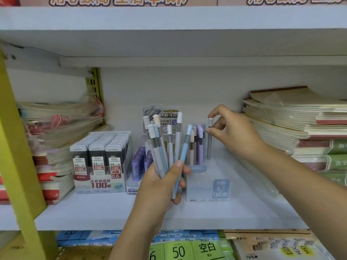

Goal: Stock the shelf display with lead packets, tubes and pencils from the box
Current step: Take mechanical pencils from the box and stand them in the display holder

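Observation:
My left hand (161,182) grips a fanned bunch of pastel mechanical pencils (165,145) with white caps, held upright in front of the shelf. My right hand (231,130) pinches the cap of a single grey pencil (209,139) that stands upright in the clear display holder (208,186) labelled HB 0.7. Several pink, purple and blue pencils (196,145) stand in the same holder, left of the grey one. A tray of purple lead tubes (139,162) sits behind my left hand, partly hidden. Further left is a display of black lead packets (102,152) marked 0.5.
The white shelf board (112,212) carries stacks of notebooks (300,121) at the right and bagged booklets (56,128) at the left. A yellow-green upright post (16,147) runs down the left side. Paper pads (178,246) lie on the level below.

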`<state>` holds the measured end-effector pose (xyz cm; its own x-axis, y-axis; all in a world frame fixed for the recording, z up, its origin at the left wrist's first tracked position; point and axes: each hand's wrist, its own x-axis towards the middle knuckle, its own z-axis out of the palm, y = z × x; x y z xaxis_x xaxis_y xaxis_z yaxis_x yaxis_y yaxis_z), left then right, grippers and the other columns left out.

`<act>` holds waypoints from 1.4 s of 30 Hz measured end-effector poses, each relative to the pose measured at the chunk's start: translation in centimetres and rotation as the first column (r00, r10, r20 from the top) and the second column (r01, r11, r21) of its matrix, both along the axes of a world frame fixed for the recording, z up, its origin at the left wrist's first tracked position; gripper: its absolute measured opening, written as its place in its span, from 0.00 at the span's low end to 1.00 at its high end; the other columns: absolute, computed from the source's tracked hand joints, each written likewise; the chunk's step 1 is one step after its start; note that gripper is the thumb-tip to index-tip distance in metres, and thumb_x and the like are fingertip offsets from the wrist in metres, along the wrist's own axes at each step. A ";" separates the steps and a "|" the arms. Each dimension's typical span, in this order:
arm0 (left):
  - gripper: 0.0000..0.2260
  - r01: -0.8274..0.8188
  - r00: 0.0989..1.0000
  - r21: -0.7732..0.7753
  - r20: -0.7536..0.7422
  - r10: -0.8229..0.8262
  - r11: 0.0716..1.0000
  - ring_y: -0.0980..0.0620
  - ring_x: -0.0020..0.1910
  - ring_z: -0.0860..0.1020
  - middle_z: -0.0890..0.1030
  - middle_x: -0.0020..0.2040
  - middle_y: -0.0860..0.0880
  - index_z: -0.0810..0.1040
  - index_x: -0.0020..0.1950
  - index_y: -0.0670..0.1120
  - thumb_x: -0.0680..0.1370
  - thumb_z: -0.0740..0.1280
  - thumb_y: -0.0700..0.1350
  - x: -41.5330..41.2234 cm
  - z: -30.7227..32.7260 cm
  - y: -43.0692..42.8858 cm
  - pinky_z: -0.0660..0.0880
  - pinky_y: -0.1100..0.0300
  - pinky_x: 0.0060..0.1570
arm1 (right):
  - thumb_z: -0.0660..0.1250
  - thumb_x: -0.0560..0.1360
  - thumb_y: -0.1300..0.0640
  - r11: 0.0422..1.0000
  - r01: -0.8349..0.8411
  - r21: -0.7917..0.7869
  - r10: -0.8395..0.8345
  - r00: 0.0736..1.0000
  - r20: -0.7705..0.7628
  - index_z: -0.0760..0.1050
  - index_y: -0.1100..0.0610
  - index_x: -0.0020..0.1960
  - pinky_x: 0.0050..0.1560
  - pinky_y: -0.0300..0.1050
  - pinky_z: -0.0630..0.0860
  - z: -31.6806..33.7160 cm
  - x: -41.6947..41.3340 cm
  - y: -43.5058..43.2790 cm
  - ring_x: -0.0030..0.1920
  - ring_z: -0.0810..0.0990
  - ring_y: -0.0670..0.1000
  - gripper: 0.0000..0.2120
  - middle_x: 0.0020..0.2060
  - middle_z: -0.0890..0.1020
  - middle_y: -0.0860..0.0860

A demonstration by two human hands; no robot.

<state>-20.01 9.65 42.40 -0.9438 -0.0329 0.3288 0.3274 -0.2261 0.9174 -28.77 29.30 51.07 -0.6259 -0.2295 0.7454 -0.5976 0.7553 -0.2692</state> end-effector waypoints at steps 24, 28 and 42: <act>0.11 0.086 0.996 0.006 0.020 -0.086 0.996 0.55 0.34 0.77 0.86 0.44 0.46 0.85 0.50 0.57 0.69 0.71 0.56 1.8 0.4 1.4 0.71 0.61 0.25 | 0.68 0.76 0.55 0.807 -0.236 -0.541 0.408 0.886 0.222 0.75 0.44 0.59 0.41 0.35 0.72 -1.7 8.7 -3.9 0.38 0.81 0.39 0.13 0.36 0.85 0.44; 0.11 0.041 0.998 0.048 0.048 -0.043 0.998 0.54 0.32 0.77 0.86 0.43 0.45 0.84 0.53 0.49 0.74 0.70 0.52 1.5 0.4 1.0 0.71 0.61 0.25 | 0.67 0.77 0.60 0.648 -0.273 -0.711 0.417 0.909 0.031 0.71 0.47 0.55 0.34 0.33 0.75 -0.5 7.9 -2.8 0.39 0.84 0.44 0.12 0.40 0.86 0.46; 0.06 -0.057 0.996 0.020 0.067 0.055 0.998 0.54 0.31 0.74 0.85 0.41 0.47 0.82 0.54 0.47 0.80 0.68 0.46 1.0 -0.4 0.2 0.71 0.61 0.25 | 0.71 0.74 0.59 0.919 -0.073 -0.388 0.037 0.994 -0.101 0.70 0.43 0.49 0.39 0.25 0.69 -1.8 3.9 -1.4 0.42 0.78 0.37 0.15 0.37 0.79 0.41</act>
